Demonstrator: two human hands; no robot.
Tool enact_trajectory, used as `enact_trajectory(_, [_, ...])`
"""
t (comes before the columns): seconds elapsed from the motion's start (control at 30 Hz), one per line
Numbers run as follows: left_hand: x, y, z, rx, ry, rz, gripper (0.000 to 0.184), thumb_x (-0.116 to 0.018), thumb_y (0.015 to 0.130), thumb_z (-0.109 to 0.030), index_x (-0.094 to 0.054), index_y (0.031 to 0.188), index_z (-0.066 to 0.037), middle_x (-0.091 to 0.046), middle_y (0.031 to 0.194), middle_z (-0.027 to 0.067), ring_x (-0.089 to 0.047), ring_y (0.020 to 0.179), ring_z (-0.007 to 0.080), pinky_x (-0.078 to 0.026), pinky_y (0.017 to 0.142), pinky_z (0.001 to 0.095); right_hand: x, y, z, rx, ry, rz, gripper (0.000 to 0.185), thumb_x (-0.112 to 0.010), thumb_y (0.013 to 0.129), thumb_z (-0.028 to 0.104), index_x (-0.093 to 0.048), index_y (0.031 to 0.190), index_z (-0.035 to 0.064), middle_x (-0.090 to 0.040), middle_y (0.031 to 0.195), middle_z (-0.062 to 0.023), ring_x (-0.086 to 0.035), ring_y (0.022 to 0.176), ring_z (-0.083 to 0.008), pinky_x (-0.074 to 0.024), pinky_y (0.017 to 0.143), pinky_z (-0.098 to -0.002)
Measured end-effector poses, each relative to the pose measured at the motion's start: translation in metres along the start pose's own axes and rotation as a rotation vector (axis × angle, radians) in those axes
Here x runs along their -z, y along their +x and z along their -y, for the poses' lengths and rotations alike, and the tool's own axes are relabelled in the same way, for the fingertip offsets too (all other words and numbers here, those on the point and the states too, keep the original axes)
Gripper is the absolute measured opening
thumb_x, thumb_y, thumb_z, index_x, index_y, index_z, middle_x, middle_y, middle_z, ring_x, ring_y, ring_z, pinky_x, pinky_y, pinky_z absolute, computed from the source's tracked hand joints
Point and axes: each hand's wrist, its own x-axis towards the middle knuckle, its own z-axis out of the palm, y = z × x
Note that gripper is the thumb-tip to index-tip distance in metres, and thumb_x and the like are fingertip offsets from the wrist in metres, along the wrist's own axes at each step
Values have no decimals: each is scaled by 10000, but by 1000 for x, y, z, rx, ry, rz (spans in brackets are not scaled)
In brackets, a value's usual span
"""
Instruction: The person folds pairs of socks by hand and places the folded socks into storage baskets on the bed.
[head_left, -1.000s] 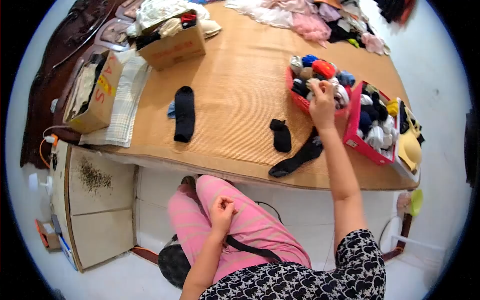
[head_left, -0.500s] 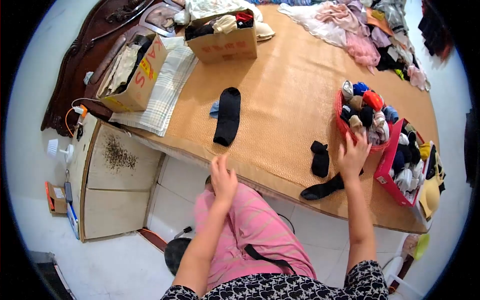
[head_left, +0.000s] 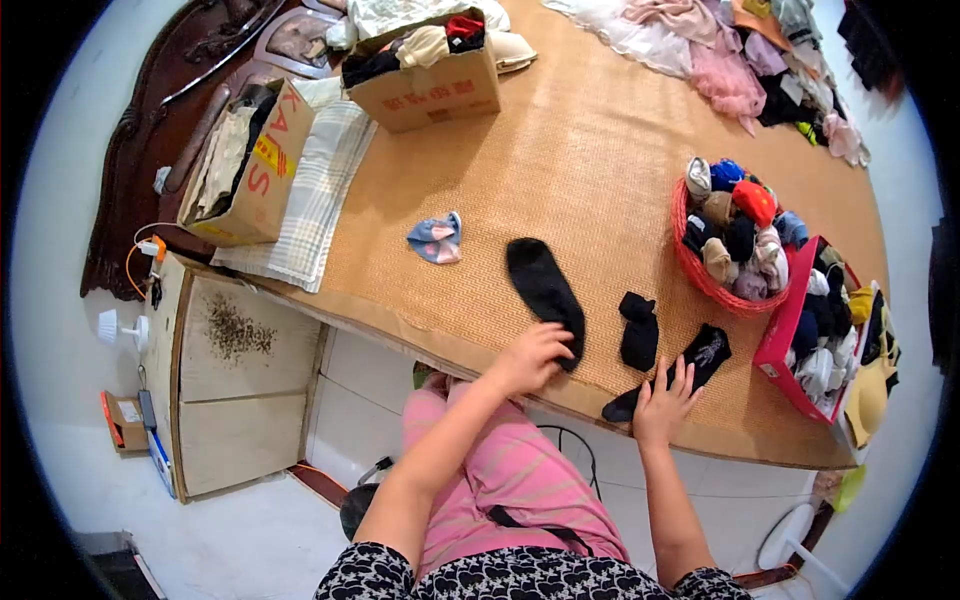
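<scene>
My left hand [head_left: 535,358] is closed on the lower end of a long black sock [head_left: 543,285], which lies at a slant on the woven mat. My right hand [head_left: 666,402] rests with fingers spread on another black sock [head_left: 708,357] with a greyish pattern near its upper end. Between the hands sits a folded black sock bundle [head_left: 638,330]. Further left lies a small blue and pink cloth piece [head_left: 436,240], possibly a folded sock.
A red basket [head_left: 690,265] of rolled socks stands at the right, beside a pink-red box [head_left: 778,345] of socks. Two cardboard boxes [head_left: 430,98] of clothes stand at the back left. A clothes pile [head_left: 735,75] lies at the far right. The mat's edge [head_left: 470,360] runs before my legs.
My left hand has reached the long black sock, which has shifted right and turned, uncovering the blue and pink piece. My right hand has moved from the basket down to the patterned black sock.
</scene>
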Motion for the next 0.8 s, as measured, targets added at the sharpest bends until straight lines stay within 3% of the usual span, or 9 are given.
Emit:
enact_trajectory(0.03, [5,6,-13,-10,64,27,319,-586,684,5,-653,981,-89,-626,1170,93,-527,1174,306,-419,1010,388,0,2,1,1,-2,4,519,-538,886,294,-446,1377,152,-295,1481,-95,-192,1405,-305,-120,1113,-588])
enact_trajectory(0.1, [18,13,-5,170,-245,36,351,-558,668,16,-653,992,-79,-636,1148,112,-559,1135,305,-422,1007,382,0,2,0,-2,-7,1,517,-542,878,292,-458,1368,150,-306,1478,-96,-207,1399,-308,-138,1107,-588])
enact_trajectory(0.13, [22,18,8,183,-284,-123,358,-518,662,32,-652,980,-59,-648,1094,136,-591,1067,312,-442,973,381,-1,2,-1,-6,-9,10,517,-542,878,292,-458,1368,150,-306,1478,-96,-207,1399,-308,-138,1107,-588])
enact_trajectory(0.23, [60,35,51,267,289,-567,406,-534,697,38,-630,1073,-78,-628,1089,147,-577,1035,336,-461,902,418,-6,2,-3,-5,1,-30,510,-543,872,291,-472,1358,153,-321,1471,-100,-229,1391,-313,-149,1102,-588])
enact_trajectory(0.37, [111,42,133,385,738,-673,426,-585,749,-22,-577,1171,-85,-574,1160,202,-513,1104,386,-394,971,459,-2,3,-3,-8,41,-32,496,-554,858,292,-496,1330,151,-324,1473,-102,-246,1383,-319,-156,1104,-580])
enact_trajectory(0.57, [101,32,144,635,456,-536,212,-620,797,-123,-601,998,-57,-619,884,155,-575,827,342,-452,760,453,-3,4,-5,-30,86,-35,483,-566,837,308,-530,1298,168,-351,1456,-100,-258,1378,-317,-166,1100,-583])
enact_trajectory(0.63, [72,42,94,752,118,-652,84,-594,862,-119,-565,872,-41,-577,743,62,-541,673,209,-440,638,355,-6,3,-8,-31,119,-29,494,-567,840,308,-518,1310,165,-343,1454,-99,-240,1384,-317,-151,1096,-598])
enact_trajectory(0.73, [19,40,59,546,-481,-681,158,-494,965,-107,-511,822,-40,-480,738,-48,-420,691,33,-370,591,227,-3,3,-8,-30,144,-20,489,-567,845,301,-515,1312,165,-331,1455,-102,-220,1389,-311,-120,1110,-584])
enact_trajectory(0.8, [1,54,9,556,-858,-715,192,-480,986,-191,-580,997,-28,-603,885,-9,-541,778,71,-446,665,224,-2,3,-8,-33,145,-2,486,-553,858,306,-504,1321,165,-328,1455,-101,-220,1389,-307,-124,1110,-581])
